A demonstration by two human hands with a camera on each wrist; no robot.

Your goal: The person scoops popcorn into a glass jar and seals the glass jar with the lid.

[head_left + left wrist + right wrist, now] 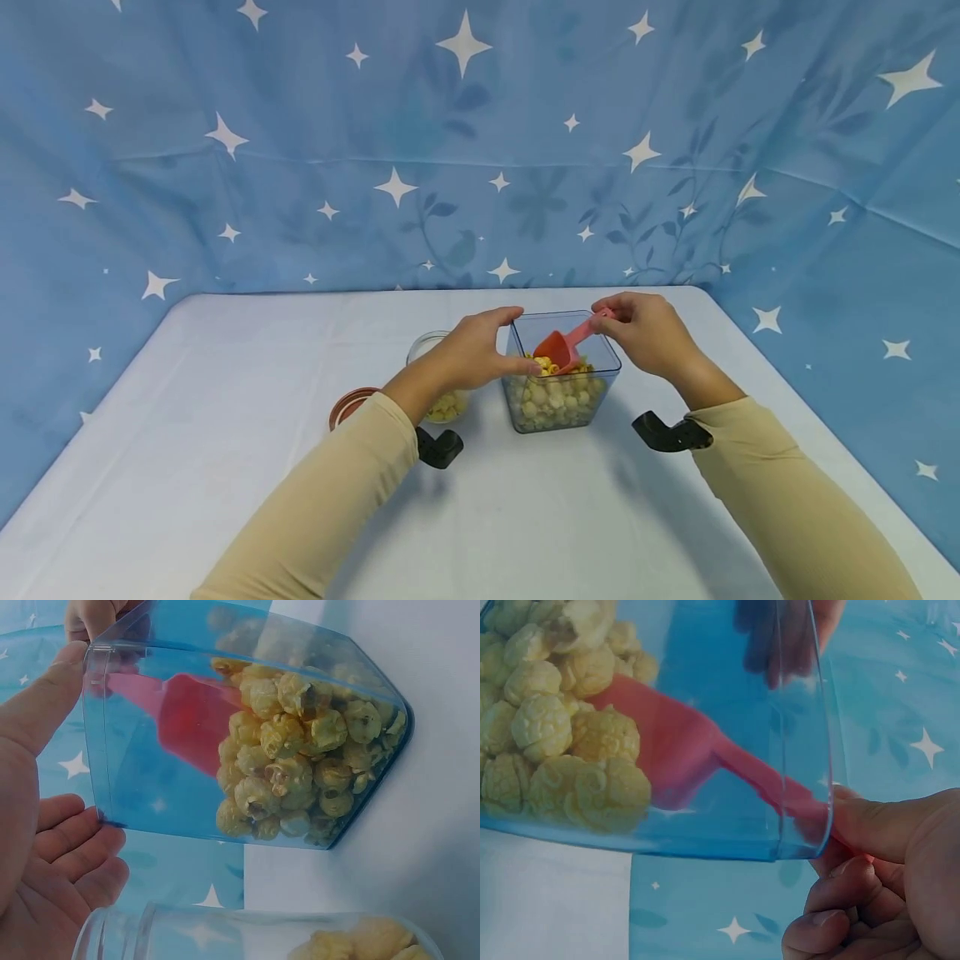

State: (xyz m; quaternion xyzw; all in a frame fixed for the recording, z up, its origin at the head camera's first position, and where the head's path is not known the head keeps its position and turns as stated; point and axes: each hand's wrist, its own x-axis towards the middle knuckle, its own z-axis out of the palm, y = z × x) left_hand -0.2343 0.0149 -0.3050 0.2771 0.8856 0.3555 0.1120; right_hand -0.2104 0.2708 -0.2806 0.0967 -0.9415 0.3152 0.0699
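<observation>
A clear square plastic container [557, 404] of popcorn [292, 750] stands upright on the table. My left hand [474, 350] spans its left side at the rim, thumb at one corner and fingers at another, gripping it. My right hand [647, 332] pinches the handle of a pink-red scoop [568, 346] over the container's right rim. The scoop's bowl [660, 742] slants down inside the container and its edge touches the popcorn; in the left wrist view its tip is partly behind the pieces.
Just left of the container is a clear round jar [427, 342] with popcorn in it, partly behind my left hand. A reddish-brown round item [348, 404] lies beyond my left forearm, mostly hidden. A blue star-patterned curtain [465, 167] hangs behind the white table [225, 400].
</observation>
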